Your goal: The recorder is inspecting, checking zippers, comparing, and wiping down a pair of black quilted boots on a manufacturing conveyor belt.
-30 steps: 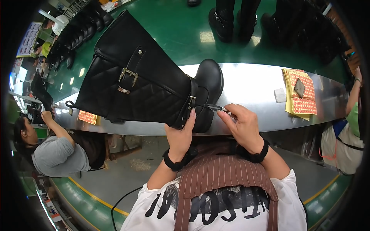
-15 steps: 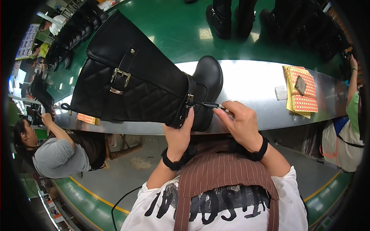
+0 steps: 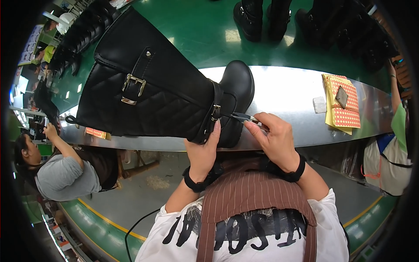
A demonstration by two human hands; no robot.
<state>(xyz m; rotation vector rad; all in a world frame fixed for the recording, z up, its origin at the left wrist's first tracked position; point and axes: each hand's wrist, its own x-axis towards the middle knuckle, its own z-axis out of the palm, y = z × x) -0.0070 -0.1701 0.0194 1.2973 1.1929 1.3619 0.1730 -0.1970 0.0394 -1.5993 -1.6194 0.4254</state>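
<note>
A black tall boot (image 3: 174, 83) with a quilted shaft lies on its side, its toe toward the right. My left hand (image 3: 202, 153) grips it from below at the ankle, thumb up by the lower strap's metal buckle (image 3: 215, 112). The fingers behind the boot are hidden. In my right hand (image 3: 278, 139), between thumb and fingers, is a small pair of thread snips (image 3: 245, 117). Its dark blades point left, slightly apart, just right of the buckle. Whether they touch the strap end, I cannot tell.
The boot lies over a shiny metal ledge (image 3: 279, 98) along the green worktop (image 3: 209, 48). Yellow sheets with red round stickers (image 3: 345, 115) lie at right under a dark flat piece (image 3: 341, 97), beside a white block (image 3: 320, 105). More black boots (image 3: 248, 22) stand beyond. Co-workers sit on both sides.
The snips' blades have parted slightly, and my right hand has moved a little to the right. The boot has shifted slightly left and away. My left hand keeps its grip.
</note>
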